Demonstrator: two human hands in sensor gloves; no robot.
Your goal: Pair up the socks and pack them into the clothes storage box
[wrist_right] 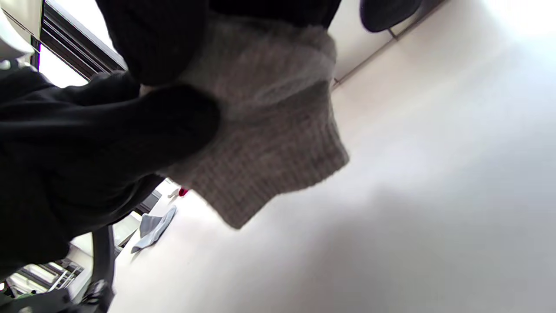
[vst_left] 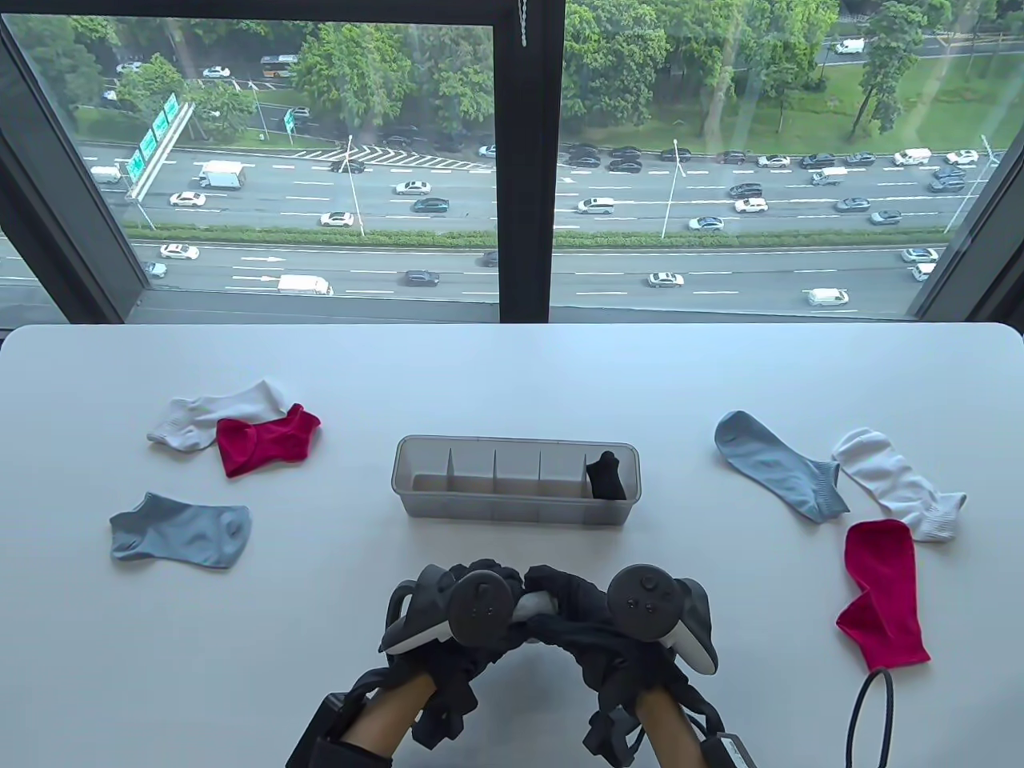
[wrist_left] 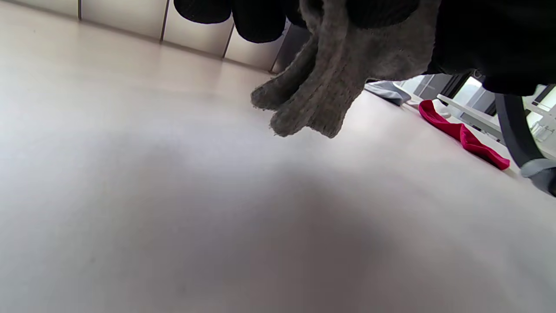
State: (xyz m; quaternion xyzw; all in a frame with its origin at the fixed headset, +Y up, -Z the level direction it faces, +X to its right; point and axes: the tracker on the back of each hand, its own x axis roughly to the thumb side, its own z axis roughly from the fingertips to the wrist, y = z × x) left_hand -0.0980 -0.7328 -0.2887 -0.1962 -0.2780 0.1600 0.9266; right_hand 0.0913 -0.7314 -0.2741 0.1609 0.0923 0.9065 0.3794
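Fingers: we see both gloved sets curled round one bundle of pale grey knitted socks (vst_left: 534,605); the left hand (vst_left: 448,620) and right hand (vst_left: 632,620) meet over the near middle of the table, trackers on their backs.
Left wrist view: the dark fingers (wrist_left: 256,19) hang in from the top edge, and the sock bundle (wrist_left: 330,74) dangles from them above the tabletop, its cuffs apart from the surface.
Right wrist view: the fingers (wrist_right: 169,117) wrap the folded knit (wrist_right: 269,139), which is lifted clear of the table.
Storage box: a clear divided box (vst_left: 416,464) sits at the table's centre, just beyond the hands; we see a black sock pair (vst_left: 606,477) standing in its rightmost compartment.
Left of table: a white sock (vst_left: 210,412) partly overlapped by a red sock (vst_left: 264,440); nearer us a grey-blue sock (vst_left: 182,532) lies flat and apart.
Right of table: a grey-blue sock (vst_left: 772,464), a white sock (vst_left: 900,484) just beside it, and a red sock (vst_left: 880,596) nearer the front edge.
Surface: we have a white table (vst_left: 512,368) with rounded far corners, matte, with a soft shadow under the hands.
Cable: a black loop (vst_left: 868,720) at the near right edge.
Room: the table stands against a large dark-framed window (vst_left: 524,160); beyond it, far below, a multi-lane road with cars (vst_left: 448,200) and trees (vst_left: 640,56).
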